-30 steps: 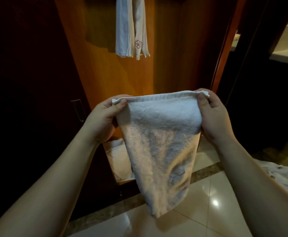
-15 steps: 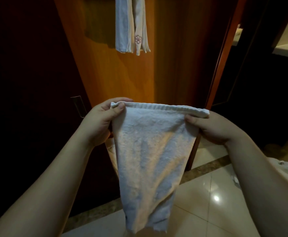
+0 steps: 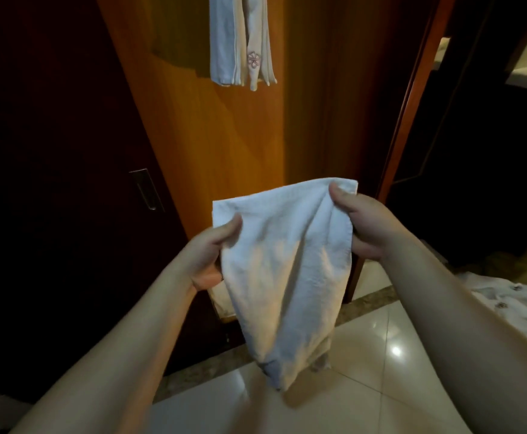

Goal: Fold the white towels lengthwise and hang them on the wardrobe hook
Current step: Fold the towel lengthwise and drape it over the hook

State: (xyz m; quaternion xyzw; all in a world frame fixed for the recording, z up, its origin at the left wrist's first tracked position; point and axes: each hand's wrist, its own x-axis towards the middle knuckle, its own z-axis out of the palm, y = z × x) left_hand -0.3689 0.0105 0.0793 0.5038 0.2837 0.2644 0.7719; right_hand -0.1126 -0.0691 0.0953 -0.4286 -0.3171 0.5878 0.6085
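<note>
I hold a white towel (image 3: 284, 270) in front of me by its top edge. My left hand (image 3: 209, 255) pinches its left corner and my right hand (image 3: 362, 223) pinches its right corner, a little higher. The towel hangs down, narrowing to a point above the floor, with creases running down its middle. Above, several folded white towels (image 3: 240, 45) hang against the orange wardrobe door (image 3: 224, 136); one bears a small pink flower. The hook itself is out of view past the top edge.
A dark wardrobe panel with a metal handle (image 3: 146, 189) stands at the left. Glossy floor tiles (image 3: 381, 355) lie below. White cloth (image 3: 522, 308) lies on the floor at the right, and more pale cloth (image 3: 221, 302) shows behind the towel. A dark doorway opens at the right.
My hands have drawn closer together and dropped lower in view. The towel's top edge, stretched straight before, now slopes up to the right and the cloth has creased.
</note>
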